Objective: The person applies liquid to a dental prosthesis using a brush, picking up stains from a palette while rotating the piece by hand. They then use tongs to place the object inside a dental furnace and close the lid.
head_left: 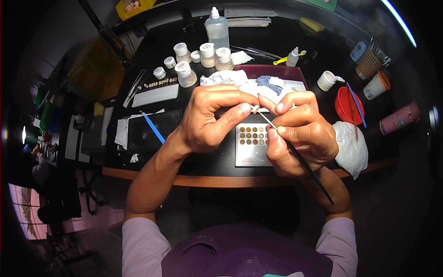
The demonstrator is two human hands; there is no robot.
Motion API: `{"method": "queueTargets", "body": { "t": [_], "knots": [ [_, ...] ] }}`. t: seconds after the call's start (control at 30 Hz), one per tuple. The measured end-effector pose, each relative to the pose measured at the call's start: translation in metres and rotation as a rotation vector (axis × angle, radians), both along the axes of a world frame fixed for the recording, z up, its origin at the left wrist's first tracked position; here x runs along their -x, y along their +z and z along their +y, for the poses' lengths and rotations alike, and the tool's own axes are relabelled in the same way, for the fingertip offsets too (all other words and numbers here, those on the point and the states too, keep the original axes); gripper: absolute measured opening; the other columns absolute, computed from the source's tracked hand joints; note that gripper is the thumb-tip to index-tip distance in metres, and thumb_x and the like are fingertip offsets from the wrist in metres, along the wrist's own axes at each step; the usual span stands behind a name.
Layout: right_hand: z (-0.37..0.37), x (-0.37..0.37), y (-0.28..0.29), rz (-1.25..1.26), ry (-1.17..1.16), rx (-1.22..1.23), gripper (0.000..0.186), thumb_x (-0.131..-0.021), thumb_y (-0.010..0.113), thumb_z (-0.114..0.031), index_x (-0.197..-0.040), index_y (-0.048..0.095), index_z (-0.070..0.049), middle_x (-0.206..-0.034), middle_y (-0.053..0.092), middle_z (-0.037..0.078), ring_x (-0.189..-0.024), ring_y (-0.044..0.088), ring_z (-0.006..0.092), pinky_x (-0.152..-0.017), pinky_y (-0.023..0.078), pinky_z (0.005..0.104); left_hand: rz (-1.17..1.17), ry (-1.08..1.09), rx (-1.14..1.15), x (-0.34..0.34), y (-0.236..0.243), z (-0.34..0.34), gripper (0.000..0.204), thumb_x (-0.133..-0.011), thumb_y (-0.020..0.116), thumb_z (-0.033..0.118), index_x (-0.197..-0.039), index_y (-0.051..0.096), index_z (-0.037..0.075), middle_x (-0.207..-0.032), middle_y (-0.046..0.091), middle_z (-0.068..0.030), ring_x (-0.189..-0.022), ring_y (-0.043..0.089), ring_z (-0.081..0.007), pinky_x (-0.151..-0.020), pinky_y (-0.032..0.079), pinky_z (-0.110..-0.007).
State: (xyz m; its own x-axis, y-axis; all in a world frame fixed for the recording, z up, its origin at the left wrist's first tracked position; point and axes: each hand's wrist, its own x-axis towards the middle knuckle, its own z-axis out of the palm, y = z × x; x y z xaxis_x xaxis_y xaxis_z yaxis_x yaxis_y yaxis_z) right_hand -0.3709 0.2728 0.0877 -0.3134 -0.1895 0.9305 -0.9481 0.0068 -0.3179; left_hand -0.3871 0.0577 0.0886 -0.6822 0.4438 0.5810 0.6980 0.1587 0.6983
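Close in front of me, my left hand [207,120] pinches a tiny tooth-shaped piece [255,109], pale with darker patches, between thumb and fingertips. Closed around a fine brush [308,170] with a dark handle is my right hand [310,134]; the brush's tip meets the piece or comes very near it. Fingertips of both hands come together around the piece and partly hide it. Below them lies a white palette [251,158] with rows of small round wells in brown, yellow and pink tones, partly covered by my right hand.
Left of the hands are a tooth shade guide [156,95] and a blue-handled tool [152,128]. Behind stand several powder jars [185,75] and a clear bottle [218,34]. To the right sit a red bowl [342,107], crumpled white paper [350,147] and a pink can [399,118].
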Motion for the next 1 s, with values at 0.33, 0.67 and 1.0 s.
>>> {"method": "queueTargets", "body": {
  "t": [0.33, 0.67, 1.0],
  "knots": [
    [0.0002, 0.0003, 0.0001, 0.002, -0.003, -0.007, 0.026, -0.069, 0.075, 0.011, -0.082, 0.059, -0.005, -0.079, 0.065, 0.007, -0.086, 0.064, 0.027, -0.072, 0.051, 0.0354, 0.008, -0.003, 0.001, 0.0, 0.0014, 0.0011, 0.028, -0.095, 0.06, 0.013, -0.11, 0.078, -0.001, -0.075, 0.066, -0.0082, -0.067, 0.06, -0.0117, -0.064, 0.046, -0.027],
    [-0.0008, -0.0001, -0.0057, -0.06, 0.049, 0.044, 0.024, -0.066, 0.071, 0.011, -0.081, 0.059, -0.004, -0.076, 0.064, 0.007, -0.086, 0.063, 0.0276, -0.074, 0.05, 0.0359, -0.26, -0.103, -0.144, -0.0011, -0.0022, 0.0015, 0.03, -0.1, 0.057, 0.015, -0.11, 0.075, -0.007, -0.094, 0.072, -0.0134, -0.07, 0.056, -0.0105, -0.065, 0.044, -0.027],
    [-0.0032, 0.0022, -0.0023, -0.02, 0.034, 0.061, 0.025, -0.07, 0.078, 0.011, -0.087, 0.066, -0.003, -0.081, 0.069, 0.008, -0.088, 0.064, 0.0266, -0.077, 0.051, 0.035, -0.608, -0.194, -0.232, -0.0039, -0.0006, -0.0042, 0.04, -0.106, 0.052, 0.023, -0.113, 0.07, -0.012, -0.118, 0.072, -0.0201, -0.078, 0.053, -0.0097, -0.074, 0.045, -0.026]
  ]
}}
